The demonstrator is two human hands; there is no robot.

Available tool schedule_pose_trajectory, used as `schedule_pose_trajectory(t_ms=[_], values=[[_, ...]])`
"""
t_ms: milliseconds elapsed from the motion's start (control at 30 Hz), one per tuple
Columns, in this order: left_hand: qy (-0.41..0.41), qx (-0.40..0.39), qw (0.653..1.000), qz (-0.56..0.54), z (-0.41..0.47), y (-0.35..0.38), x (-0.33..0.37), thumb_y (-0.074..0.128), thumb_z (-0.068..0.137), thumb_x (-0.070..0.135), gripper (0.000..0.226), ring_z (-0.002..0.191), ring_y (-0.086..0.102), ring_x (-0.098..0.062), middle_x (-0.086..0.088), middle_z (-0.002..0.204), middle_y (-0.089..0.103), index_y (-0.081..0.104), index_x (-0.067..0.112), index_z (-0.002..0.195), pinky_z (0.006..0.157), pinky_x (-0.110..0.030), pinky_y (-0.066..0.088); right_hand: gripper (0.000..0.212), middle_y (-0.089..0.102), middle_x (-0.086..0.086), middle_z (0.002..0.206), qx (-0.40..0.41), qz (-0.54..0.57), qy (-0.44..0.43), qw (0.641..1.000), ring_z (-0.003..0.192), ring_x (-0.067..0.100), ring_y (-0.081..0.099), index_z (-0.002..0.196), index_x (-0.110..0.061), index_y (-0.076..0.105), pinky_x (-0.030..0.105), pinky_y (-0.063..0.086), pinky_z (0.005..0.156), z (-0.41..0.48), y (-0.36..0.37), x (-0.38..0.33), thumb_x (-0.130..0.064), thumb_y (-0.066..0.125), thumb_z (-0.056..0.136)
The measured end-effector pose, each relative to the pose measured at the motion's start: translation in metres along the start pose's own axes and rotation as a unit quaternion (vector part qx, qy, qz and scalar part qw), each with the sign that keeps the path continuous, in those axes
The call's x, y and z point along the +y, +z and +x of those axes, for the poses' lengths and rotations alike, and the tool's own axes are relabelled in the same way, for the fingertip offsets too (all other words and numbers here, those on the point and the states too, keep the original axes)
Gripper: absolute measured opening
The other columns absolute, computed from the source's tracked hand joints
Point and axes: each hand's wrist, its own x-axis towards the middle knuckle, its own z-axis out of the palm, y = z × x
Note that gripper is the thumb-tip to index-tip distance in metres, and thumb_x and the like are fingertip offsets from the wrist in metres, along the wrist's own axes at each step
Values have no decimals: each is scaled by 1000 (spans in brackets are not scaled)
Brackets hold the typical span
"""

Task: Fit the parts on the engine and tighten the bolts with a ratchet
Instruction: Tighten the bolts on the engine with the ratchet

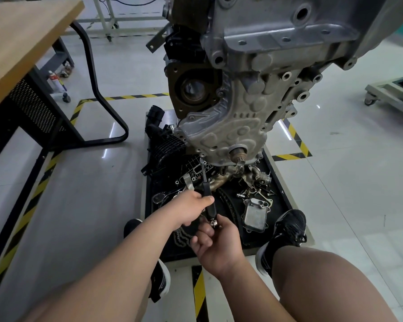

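The grey engine hangs over a black parts tray. A driver with a black handle and a thin steel shaft points up at a bolt on the lower edge of the timing cover. My left hand grips the middle of the handle. Just below it, my right hand pinches the metal end piece at the handle's bottom. A ratchet lies on the tray, left of my left hand.
The tray holds a black intake manifold, an oil cooler, a chain, a bronze-coloured manifold and loose bolts. My shoes stand on either side of the tray. A wooden-topped desk with a black frame stands at the left.
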Motion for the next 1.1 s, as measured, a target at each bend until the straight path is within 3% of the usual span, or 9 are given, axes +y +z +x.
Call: schedule_pose_trajectory(t_ms=[200,367,733,800,900,933,1000,1033,1100], values=[[-3,9,1000,19,0,-1,-2,54,89,54,41,62,45,-20,-1,69,52,69,16,91,47,-25,34,38,31,-4,51,-4,13,23,1000,34,12,25,85,-7,57,23,41,45,-2,4,2,-37,38,98],[6,34,999,23,0,2,-2,56,89,54,40,57,51,-12,4,66,57,70,17,88,48,-22,39,39,32,-3,52,0,1,12,1000,35,13,25,86,-7,56,25,40,48,-1,3,1,-38,37,100],[26,64,997,44,-2,8,6,59,90,48,43,57,42,-14,2,61,43,50,15,65,57,-29,34,22,43,0,58,29,-194,-142,970,45,15,35,95,-11,45,33,46,54,6,-7,6,-29,39,104],[27,64,997,41,-3,8,6,60,90,48,45,59,46,-15,0,63,47,57,8,69,59,-29,36,11,45,-5,57,41,-240,-183,953,47,13,40,107,-20,47,31,47,53,6,-8,8,-27,40,104],[29,63,997,37,-5,8,7,59,91,47,48,67,53,-17,-4,73,56,67,0,89,63,-29,41,24,56,-10,70,63,-340,-246,905,61,9,52,126,-33,40,28,48,61,5,-11,11,-27,42,103],[32,64,997,39,-5,8,8,59,91,47,47,66,53,-17,-4,72,56,68,1,87,62,-29,41,32,59,-9,85,67,-373,-268,886,72,9,57,133,-33,35,28,48,69,4,-12,13,-27,42,102],[36,65,996,47,-5,8,8,59,90,47,43,62,52,-16,-1,66,54,65,7,74,60,-29,40,41,59,-8,107,76,-439,-320,836,89,3,61,140,-32,29,14,45,76,4,-14,16,-26,43,102],[36,67,996,47,-5,8,9,60,90,47,42,61,52,-15,1,62,53,62,12,67,59,-29,40,42,59,-10,111,82,-474,-344,807,91,-1,62,140,-33,28,7,43,71,3,-15,17,-25,43,102],[38,71,996,42,-5,7,10,61,89,46,43,58,52,-14,3,57,50,55,18,57,58,-29,40,43,57,-12,115,89,-525,-373,760,96,1,61,141,-36,26,7,41,64,3,-14,18,-26,42,102]])
